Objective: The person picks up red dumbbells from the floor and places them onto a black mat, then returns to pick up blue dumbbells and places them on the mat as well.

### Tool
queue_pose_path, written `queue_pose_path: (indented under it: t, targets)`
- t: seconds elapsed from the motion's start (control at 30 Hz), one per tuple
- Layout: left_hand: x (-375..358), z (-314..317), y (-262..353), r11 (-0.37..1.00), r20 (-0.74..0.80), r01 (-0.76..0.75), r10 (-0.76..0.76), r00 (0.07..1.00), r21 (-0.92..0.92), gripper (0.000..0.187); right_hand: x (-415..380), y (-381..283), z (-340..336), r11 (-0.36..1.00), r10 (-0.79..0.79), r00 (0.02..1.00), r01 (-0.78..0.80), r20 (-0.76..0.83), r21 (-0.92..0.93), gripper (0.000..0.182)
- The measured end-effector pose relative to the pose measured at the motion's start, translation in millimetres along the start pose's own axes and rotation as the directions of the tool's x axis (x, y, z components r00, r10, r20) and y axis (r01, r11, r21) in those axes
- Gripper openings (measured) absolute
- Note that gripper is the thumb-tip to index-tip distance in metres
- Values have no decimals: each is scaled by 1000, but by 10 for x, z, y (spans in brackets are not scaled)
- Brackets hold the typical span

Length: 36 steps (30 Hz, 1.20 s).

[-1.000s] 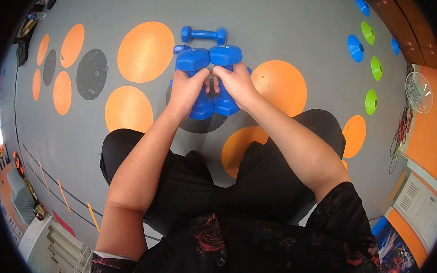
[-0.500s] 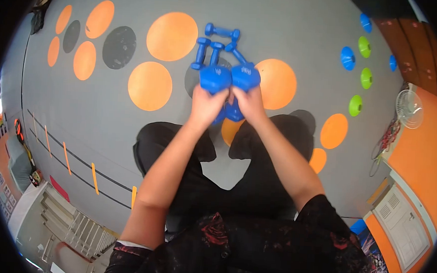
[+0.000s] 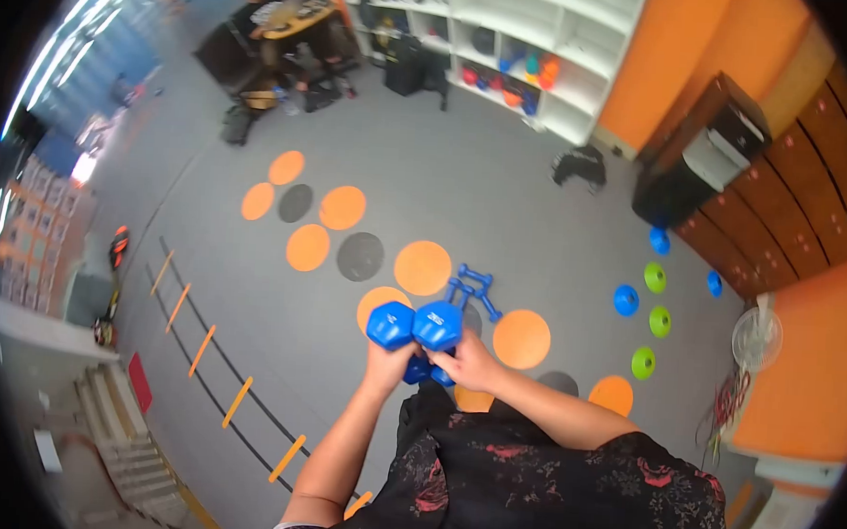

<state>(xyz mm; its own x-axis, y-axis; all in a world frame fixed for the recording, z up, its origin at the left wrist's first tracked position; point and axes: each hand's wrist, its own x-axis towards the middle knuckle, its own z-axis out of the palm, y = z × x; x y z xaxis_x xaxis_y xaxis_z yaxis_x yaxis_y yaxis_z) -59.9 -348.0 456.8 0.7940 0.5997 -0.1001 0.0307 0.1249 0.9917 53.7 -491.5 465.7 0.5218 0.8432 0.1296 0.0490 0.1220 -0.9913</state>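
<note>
My left hand [image 3: 389, 366] is closed around the handle of one blue dumbbell [image 3: 391, 325]. A second blue dumbbell [image 3: 438, 325] is gripped in my right hand [image 3: 474, 365]. Both are held side by side in front of my body, their upper hexagonal heads touching or nearly so and their lower heads partly showing beneath my hands. Beyond them, several smaller blue dumbbells [image 3: 476, 276] lie close together on the grey floor [image 3: 503, 211], partly hidden behind the larger ones.
Orange floor discs [image 3: 522, 339] and dark discs [image 3: 360, 256] lie around me. An agility ladder [image 3: 202, 351] stretches along the left. Green cones [image 3: 660, 322] and blue cones [image 3: 626, 300] stand right, near a fan [image 3: 757, 338]. A person [image 3: 261, 17] sits far back beside white shelves [image 3: 571, 90].
My view has risen and tilted up, so the shelves and back of the room now show. My bent knees have left view. Both dumbbells stay in my hands, now farther from the floor.
</note>
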Motion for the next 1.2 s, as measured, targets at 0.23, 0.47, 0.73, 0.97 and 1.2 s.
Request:
queue_pose_path:
  t: [0.23, 0.47, 0.73, 0.97, 1.2]
  targets:
    - [-1114, 316, 1213, 963, -426, -210, 262, 866, 167, 12, 57, -1129, 130, 984, -175, 856, 131, 487, 123, 13]
    - [-2344, 475, 1661, 927, -570, -266, 372, 733, 263, 16, -558, -1901, 469, 949, -315, 646, 200, 696, 243, 14]
    - [-3453, 465, 1927, 880, -661, -324, 476, 580, 348, 11, -1005, -2320, 1171, 934, -346, 441, 80, 828, 348, 8]
    - [-4857, -46, 1940, 837, -750, -313, 544, 377, 449, 11, -1756, -2458, 2559, 907, -407, 235, -12, 883, 421, 5]
    - [-6667, -787, 1818, 866, -857, -164, 494, 146, 472, 13, -2949, -2423, 4446, 882, -393, -9, -286, 919, 374, 5]
